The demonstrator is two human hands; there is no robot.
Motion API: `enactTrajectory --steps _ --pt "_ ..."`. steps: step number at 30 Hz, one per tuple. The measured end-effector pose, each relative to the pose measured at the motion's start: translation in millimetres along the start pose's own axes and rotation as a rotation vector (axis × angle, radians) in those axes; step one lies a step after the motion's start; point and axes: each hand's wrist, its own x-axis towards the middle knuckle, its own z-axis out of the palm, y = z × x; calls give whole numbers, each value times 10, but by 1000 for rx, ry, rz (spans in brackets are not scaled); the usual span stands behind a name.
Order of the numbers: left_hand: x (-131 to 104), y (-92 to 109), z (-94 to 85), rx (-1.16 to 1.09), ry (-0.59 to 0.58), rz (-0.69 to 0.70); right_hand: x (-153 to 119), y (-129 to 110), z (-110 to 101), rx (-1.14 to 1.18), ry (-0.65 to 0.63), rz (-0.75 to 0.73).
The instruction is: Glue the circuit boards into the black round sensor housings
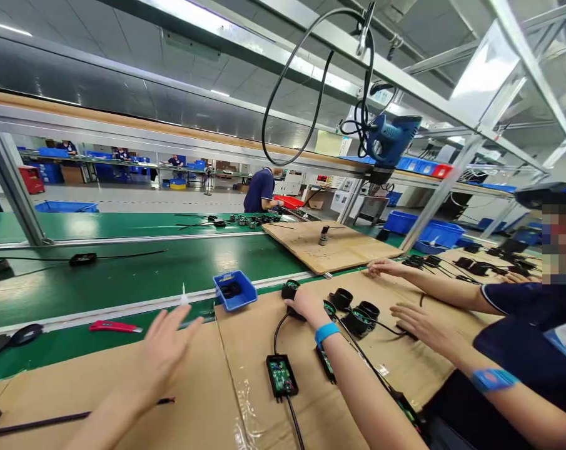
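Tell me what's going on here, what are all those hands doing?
The person's right hand is at a round black part on the cardboard. The left hand is open and looks empty. A black box with a green circuit board lies nearby, and a blue bin stands beyond. On the right, a co-worker's hands reach over the cardboard too.

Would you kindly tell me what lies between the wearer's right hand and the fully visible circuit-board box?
In the head view, a curved black cable runs over the cardboard between the right hand and the circuit-board box.
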Motion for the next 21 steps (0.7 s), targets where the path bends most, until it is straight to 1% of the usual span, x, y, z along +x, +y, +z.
enactTrajectory --steps 1,2,3,5,7,9,11,12,14,16,17,19,21 --pt "117 158 164 -149 -106 -12 0 56 58 -4 3 3" --pt "226 309 304 -330 -232 -54 -11 98 111 -2 8 -1" --pt "322 444 423 -494 -324 -110 -33 133 155 6 12 -12" --pt "466 654 623 -647 -413 -171 -105 190 215 41 14 -53" --pt "556 789 809 -737 -438 -250 -222 222 237 101 13 -120" --pt "617 881 983 -828 -428 -372 -389 200 225 183 14 -219" --pt "661 959 1105 -920 -391 -495 -598 103 180 279 9 -344" --pt "674 996 1131 -967 -367 -541 -714 29 149 328 0 -412" --pt "674 1052 1096 -1057 -308 -602 -962 -136 89 419 -18 -533" --pt "626 1060 956 -1118 -231 -649 -1231 -267 81 496 -22 -604" --pt "585 1039 860 -1130 -187 -681 -1373 -299 117 528 -21 -625" --pt "483 942 642 -1124 -100 -761 -1661 -288 289 558 -42 -678" --pt "368 793 424 -1103 -28 -844 -1926 -203 578 520 -71 -762"
